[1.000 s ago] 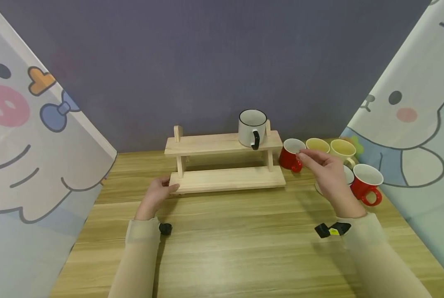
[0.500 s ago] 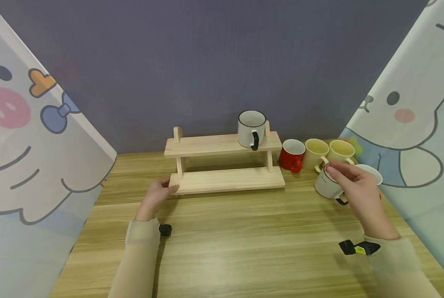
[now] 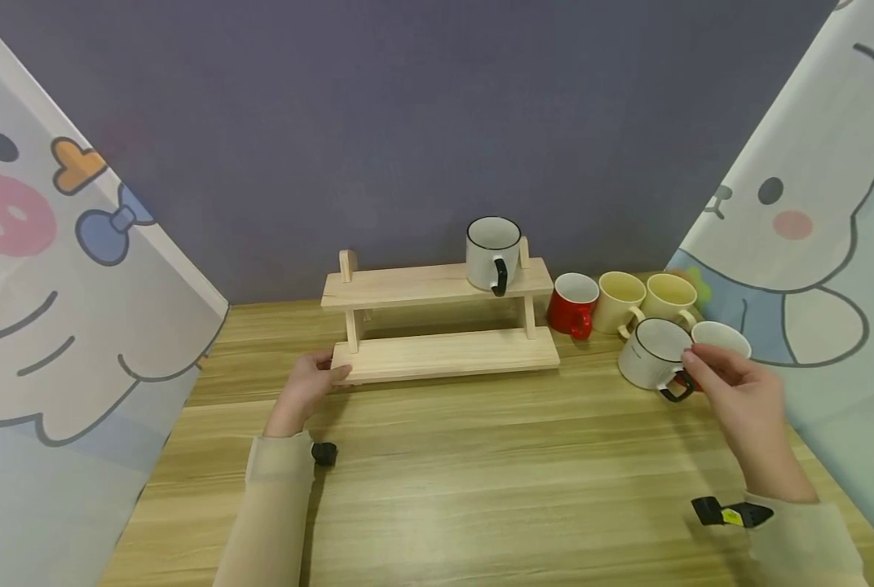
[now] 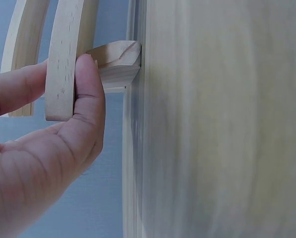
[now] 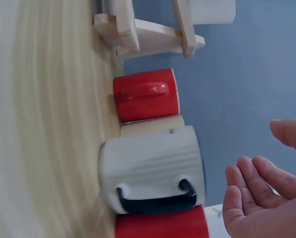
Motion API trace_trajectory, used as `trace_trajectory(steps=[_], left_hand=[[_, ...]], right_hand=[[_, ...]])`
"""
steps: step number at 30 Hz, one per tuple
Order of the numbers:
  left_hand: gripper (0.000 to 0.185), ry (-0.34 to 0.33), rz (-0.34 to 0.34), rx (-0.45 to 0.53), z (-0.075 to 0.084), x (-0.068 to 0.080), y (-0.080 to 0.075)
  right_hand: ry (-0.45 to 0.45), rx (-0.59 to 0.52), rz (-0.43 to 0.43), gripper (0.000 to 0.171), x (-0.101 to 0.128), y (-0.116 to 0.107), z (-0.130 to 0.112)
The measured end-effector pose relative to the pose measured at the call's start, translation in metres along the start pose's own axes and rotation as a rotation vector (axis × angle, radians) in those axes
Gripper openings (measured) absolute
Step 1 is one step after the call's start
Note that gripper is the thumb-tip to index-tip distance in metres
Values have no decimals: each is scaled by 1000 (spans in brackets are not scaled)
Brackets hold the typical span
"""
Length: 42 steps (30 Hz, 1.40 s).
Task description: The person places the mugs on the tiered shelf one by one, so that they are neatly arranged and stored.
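A two-tier wooden rack (image 3: 437, 285) stands at the back of the table, with a white black-rimmed mug (image 3: 492, 249) on its top shelf. My left hand (image 3: 328, 368) grips the left end of the lower shelf; in the left wrist view the hand (image 4: 63, 82) pinches the board's edge (image 4: 63, 49) between thumb and fingers. My right hand (image 3: 701, 359) hovers beside a second white mug with a black handle (image 3: 650, 355) on the table. In the right wrist view its fingers (image 5: 252, 188) are loosely spread just off that mug (image 5: 152, 166), holding nothing.
A red mug (image 3: 572, 302) and two cream mugs (image 3: 620, 300) (image 3: 670, 297) stand in a row right of the rack. Another red mug (image 3: 721, 337) sits behind my right hand. Cartoon-printed panels wall in both sides of the table (image 3: 481, 473).
My right hand has moved from the red mug beside the rack to the right and toward me, ending at the white black-handled mug. The left hand has stayed on the shelf.
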<state>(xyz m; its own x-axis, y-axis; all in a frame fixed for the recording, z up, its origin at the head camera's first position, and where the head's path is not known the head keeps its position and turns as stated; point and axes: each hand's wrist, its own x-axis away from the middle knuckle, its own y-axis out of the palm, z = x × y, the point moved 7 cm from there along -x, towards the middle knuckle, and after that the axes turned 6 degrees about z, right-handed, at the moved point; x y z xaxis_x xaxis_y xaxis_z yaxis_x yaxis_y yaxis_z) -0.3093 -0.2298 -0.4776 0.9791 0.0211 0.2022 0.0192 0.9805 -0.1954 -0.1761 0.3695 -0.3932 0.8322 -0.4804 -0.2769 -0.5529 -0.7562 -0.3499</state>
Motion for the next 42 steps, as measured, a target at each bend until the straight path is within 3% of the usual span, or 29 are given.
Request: trace_trajectory(steps=[7, 11, 15, 19, 23, 29, 42], left_hand=[[56, -13, -6, 9, -1, 1, -1], [56, -22, 1, 3, -1, 0, -1], [56, -22, -2, 2, -1, 0, 0], [56, -18, -5, 1, 0, 2, 1], [56, -16, 0, 8, 0, 2, 0], [57, -10, -8, 8, 0, 2, 1], [56, -1, 2, 29, 0, 0, 1]], right_hand=[[31, 53, 54, 40, 2, -6, 19], [58, 140, 68, 44, 2, -8, 30], [72, 272, 6, 53, 2, -6, 40], [78, 315, -70, 58, 2, -1, 51], [47, 270, -112, 56, -2, 6, 56], [20, 117, -189, 52, -6, 17, 61], [45, -74, -222, 41, -7, 17, 65]])
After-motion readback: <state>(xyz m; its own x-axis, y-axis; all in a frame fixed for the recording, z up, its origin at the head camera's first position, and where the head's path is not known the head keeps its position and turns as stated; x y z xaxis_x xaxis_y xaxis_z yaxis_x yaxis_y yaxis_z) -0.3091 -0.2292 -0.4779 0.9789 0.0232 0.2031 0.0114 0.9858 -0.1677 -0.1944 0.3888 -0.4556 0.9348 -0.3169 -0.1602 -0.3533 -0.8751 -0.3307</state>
